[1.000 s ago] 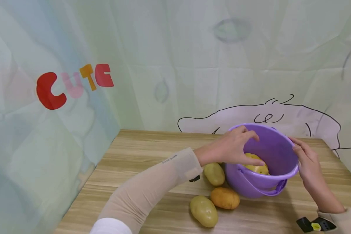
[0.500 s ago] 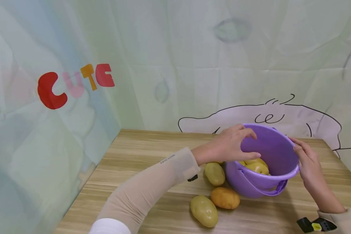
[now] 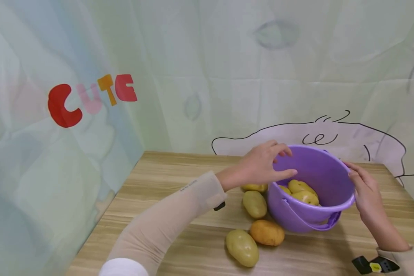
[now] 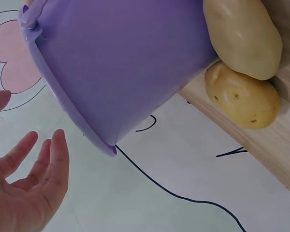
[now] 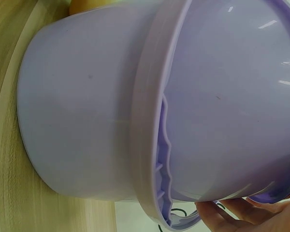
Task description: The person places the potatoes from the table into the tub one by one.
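A purple bucket (image 3: 289, 218) stands tilted toward me on the table, its handle hanging down the front. Several yellowish potatoes (image 3: 303, 188) lie inside it. My left hand (image 3: 262, 163) is at the bucket's left rim, thumb and fingers spread and holding nothing; the left wrist view shows this hand (image 4: 34, 179) apart from the rim. At the right side, my right hand (image 3: 367, 191) grips the bucket's rim with the thumb at the edge. In the right wrist view, only the fingers (image 5: 237, 212) of this hand show, beside the rim.
Left of the bucket lie a green-tan potato (image 3: 254, 204) and, behind it, a yellow potato (image 3: 257, 188) partly hidden. An orange-brown potato (image 3: 267, 232) and another green-tan potato (image 3: 242, 248) are nearer me. A printed cloth (image 3: 179, 76) hangs behind the wooden table (image 3: 172, 168).
My left hand has moved left and up, out from over the bucket's mouth to its left rim, uncovering more of the potatoes inside. My right hand stays on the rim.
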`<state>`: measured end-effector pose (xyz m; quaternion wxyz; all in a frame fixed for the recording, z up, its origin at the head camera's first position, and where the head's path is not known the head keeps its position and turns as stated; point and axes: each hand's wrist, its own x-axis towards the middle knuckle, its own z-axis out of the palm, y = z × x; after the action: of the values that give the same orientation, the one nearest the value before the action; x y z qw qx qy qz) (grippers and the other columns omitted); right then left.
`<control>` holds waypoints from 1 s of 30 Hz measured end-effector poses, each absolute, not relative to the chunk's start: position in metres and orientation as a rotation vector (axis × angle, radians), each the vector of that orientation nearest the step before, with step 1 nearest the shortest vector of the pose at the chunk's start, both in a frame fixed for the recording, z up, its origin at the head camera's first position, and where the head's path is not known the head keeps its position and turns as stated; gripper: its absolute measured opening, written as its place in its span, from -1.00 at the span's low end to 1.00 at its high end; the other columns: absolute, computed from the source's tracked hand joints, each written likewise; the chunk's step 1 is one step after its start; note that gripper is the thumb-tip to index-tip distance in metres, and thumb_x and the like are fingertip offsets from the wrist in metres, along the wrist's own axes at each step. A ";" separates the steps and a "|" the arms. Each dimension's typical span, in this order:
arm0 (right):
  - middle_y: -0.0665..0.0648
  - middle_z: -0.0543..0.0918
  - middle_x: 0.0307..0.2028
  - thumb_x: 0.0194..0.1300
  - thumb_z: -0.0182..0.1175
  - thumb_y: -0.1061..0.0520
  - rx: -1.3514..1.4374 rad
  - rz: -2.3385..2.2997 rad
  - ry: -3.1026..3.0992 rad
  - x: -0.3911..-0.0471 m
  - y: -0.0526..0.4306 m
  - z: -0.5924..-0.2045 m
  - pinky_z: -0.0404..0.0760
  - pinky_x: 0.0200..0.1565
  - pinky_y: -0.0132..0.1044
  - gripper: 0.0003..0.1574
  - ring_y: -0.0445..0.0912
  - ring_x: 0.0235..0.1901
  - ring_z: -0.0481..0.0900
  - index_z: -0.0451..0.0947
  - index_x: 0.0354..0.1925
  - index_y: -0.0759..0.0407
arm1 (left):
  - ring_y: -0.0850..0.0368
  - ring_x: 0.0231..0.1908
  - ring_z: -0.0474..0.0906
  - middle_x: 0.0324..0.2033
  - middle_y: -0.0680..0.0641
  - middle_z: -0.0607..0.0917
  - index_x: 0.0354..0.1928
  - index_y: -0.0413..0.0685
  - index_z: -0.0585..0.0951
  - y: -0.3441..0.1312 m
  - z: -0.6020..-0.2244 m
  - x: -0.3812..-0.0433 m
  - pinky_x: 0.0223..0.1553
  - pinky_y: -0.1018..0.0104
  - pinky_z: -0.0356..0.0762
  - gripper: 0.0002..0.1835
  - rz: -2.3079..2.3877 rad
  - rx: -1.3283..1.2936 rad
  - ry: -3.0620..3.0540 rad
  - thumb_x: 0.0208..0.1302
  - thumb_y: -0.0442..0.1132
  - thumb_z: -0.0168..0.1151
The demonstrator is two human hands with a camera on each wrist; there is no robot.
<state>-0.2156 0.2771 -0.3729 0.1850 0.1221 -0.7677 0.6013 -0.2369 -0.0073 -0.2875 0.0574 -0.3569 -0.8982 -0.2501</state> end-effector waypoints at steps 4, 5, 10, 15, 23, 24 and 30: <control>-0.22 0.56 -0.15 0.42 -0.15 0.22 0.355 1.685 -2.158 -0.217 0.278 -0.372 0.41 -0.23 -0.62 -0.60 -0.35 -0.21 0.49 0.42 0.15 0.23 | 0.34 -0.25 0.46 -0.15 0.15 0.48 -0.01 0.18 0.47 -0.014 -0.288 -0.239 -0.25 0.53 0.39 -0.55 -0.750 -1.062 -2.734 0.14 0.22 0.13; -0.22 0.56 -0.15 0.42 -0.15 0.22 0.356 1.681 -2.159 -0.217 0.278 -0.372 0.41 -0.23 -0.62 -0.59 -0.35 -0.21 0.49 0.42 0.15 0.23 | 0.32 -0.25 0.46 -0.15 0.15 0.48 -0.01 0.17 0.47 -0.015 -0.288 -0.240 -0.26 0.52 0.39 -0.55 -0.747 -1.059 -2.730 0.15 0.22 0.13; -0.20 0.56 -0.14 0.42 -0.16 0.23 0.374 1.719 -2.138 -0.217 0.279 -0.372 0.41 -0.23 -0.62 -0.59 -0.34 -0.21 0.50 0.42 0.16 0.23 | 0.28 -0.28 0.46 -0.17 0.12 0.49 -0.04 0.18 0.47 -0.024 -0.289 -0.241 -0.30 0.50 0.40 -0.56 -0.759 -1.030 -2.732 0.17 0.24 0.08; -0.18 0.55 -0.14 0.43 -0.15 0.19 0.365 1.723 -2.152 -0.215 0.279 -0.372 0.43 -0.24 -0.61 -0.58 -0.33 -0.21 0.50 0.40 0.17 0.26 | 0.26 -0.27 0.48 -0.17 0.07 0.49 -0.03 0.14 0.47 -0.032 -0.291 -0.240 -0.30 0.49 0.41 -0.59 -0.744 -1.001 -2.745 0.20 0.18 0.09; -0.17 0.56 -0.15 0.43 -0.14 0.19 0.354 1.730 -2.141 -0.215 0.279 -0.374 0.43 -0.25 -0.60 -0.59 -0.33 -0.22 0.50 0.39 0.15 0.30 | 0.26 -0.24 0.41 -0.16 0.07 0.48 0.00 0.07 0.48 -0.041 -0.299 -0.246 -0.27 0.45 0.40 -0.60 -0.664 -0.976 -2.734 0.16 0.05 0.14; -0.18 0.56 -0.15 0.43 -0.15 0.19 0.340 1.712 -2.153 -0.215 0.279 -0.374 0.43 -0.25 -0.60 -0.58 -0.33 -0.22 0.50 0.39 0.15 0.31 | 0.26 -0.24 0.40 -0.16 0.07 0.47 0.00 0.07 0.48 -0.042 -0.300 -0.247 -0.26 0.44 0.39 -0.61 -0.644 -0.974 -2.734 0.16 0.05 0.14; -0.20 0.55 -0.14 0.43 -0.16 0.20 0.322 1.661 -2.186 -0.215 0.279 -0.373 0.41 -0.24 -0.60 -0.59 -0.34 -0.21 0.49 0.40 0.16 0.28 | 0.21 -0.18 0.40 -0.17 0.03 0.46 0.02 0.07 0.46 -0.046 -0.306 -0.251 -0.22 0.37 0.40 -0.59 -0.572 -0.980 -2.750 0.14 0.03 0.15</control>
<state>-0.2154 0.2792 -0.3735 0.1875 0.1142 -0.7769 0.5901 -0.2506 -0.0461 -0.3058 0.0834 -0.3282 -0.9212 -0.1917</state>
